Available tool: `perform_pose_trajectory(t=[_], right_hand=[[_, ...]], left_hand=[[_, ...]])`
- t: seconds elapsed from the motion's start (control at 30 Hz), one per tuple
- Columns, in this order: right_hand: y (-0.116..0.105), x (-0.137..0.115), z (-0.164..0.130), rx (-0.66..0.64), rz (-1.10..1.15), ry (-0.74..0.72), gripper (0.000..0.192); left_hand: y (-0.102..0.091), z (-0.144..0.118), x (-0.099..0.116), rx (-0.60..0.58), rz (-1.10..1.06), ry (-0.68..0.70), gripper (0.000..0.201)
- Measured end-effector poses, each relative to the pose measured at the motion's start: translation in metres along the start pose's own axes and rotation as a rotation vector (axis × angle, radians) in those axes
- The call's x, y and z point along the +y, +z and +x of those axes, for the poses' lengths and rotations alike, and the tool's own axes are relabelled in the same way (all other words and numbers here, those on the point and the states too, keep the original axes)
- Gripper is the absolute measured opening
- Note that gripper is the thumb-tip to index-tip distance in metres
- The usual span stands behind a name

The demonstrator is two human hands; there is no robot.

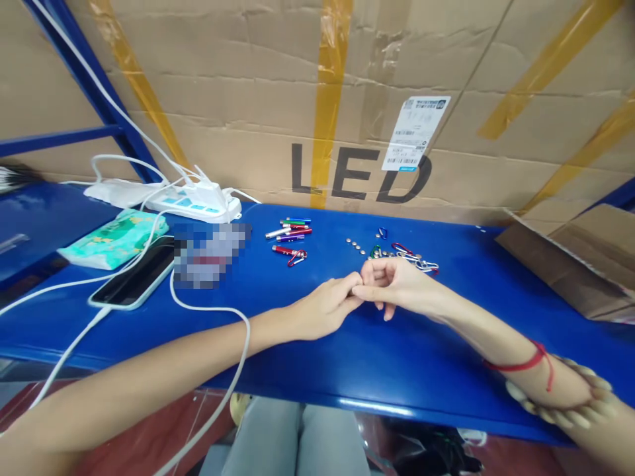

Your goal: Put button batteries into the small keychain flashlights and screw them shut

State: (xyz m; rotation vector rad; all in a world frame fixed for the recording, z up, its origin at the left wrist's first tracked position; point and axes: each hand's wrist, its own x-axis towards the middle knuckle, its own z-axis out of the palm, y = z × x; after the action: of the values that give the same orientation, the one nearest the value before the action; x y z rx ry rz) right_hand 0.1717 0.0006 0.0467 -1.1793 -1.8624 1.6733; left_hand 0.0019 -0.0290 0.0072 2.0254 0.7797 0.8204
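Button cells [355, 246] lie scattered on the blue shelf [297, 344], just beyond the hands. Left hand [325, 307] and right hand [397, 285] meet fingertip to fingertip, pinched on something too small to identify. Slipping, it could roll among the carabiners [419, 261].

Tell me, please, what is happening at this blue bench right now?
A person has both hands together over the blue table, the left hand and right hand meeting at the fingertips, apparently pinching something too small to make out. Just beyond lie small pen lights, round button cells and carabiner clips.
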Motion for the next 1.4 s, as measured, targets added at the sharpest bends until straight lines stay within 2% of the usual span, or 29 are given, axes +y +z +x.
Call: perform_pose_trajectory(t=[0.1,0.2,0.27,0.37,0.47,0.6,0.73,0.8,0.87,0.93,1.03,1.13,1.3,1.4], right_hand=[[0.000,-0.005,0.005,-0.056,0.037,0.019,0.040],[0.002,-0.007,0.008,-0.119,0.100,0.064,0.038],[0.005,-0.007,0.010,-0.136,0.132,0.072,0.034],[0.011,-0.004,0.012,-0.120,0.154,0.052,0.027],[0.014,0.001,0.014,-0.068,0.194,0.014,0.026],[0.013,0.008,0.014,0.029,0.236,-0.028,0.038],[0.013,0.012,0.012,-0.064,0.297,0.050,0.042],[0.015,0.013,0.012,-0.101,0.282,0.054,0.041],[0.018,0.015,0.012,-0.079,0.244,0.021,0.043],[0.020,0.017,0.012,0.029,0.159,-0.057,0.043],[0.022,0.017,0.009,0.208,-0.088,-0.255,0.029],[0.022,0.014,0.006,0.262,-0.274,-0.398,0.022],[0.022,0.013,0.006,0.222,-0.307,-0.363,0.021],[0.023,0.017,0.007,0.189,-0.267,-0.307,0.022]], left_hand=[[0.001,0.003,-0.001,0.014,-0.288,-0.034,0.020],[0.005,0.006,-0.002,0.075,-0.500,-0.163,0.039],[0.007,0.009,0.000,0.121,-0.551,-0.242,0.050],[0.006,0.010,0.003,0.121,-0.543,-0.252,0.057],[0.003,0.007,0.003,0.119,-0.479,-0.239,0.054],[0.002,0.000,-0.002,0.108,-0.352,-0.278,0.044],[0.001,-0.008,0.004,0.045,-0.264,-0.208,0.032],[0.000,-0.009,0.008,-0.003,-0.198,-0.215,0.019],[-0.003,-0.008,0.010,-0.055,-0.140,-0.236,0.013],[-0.006,-0.005,0.009,-0.083,-0.120,-0.276,0.011],[-0.012,-0.002,0.006,-0.105,-0.094,-0.387,0.020],[-0.015,-0.001,0.005,-0.165,-0.002,-0.428,0.031],[-0.010,-0.006,0.008,-0.187,0.321,-0.378,0.030],[-0.005,-0.009,0.011,-0.157,0.452,-0.401,0.011]])
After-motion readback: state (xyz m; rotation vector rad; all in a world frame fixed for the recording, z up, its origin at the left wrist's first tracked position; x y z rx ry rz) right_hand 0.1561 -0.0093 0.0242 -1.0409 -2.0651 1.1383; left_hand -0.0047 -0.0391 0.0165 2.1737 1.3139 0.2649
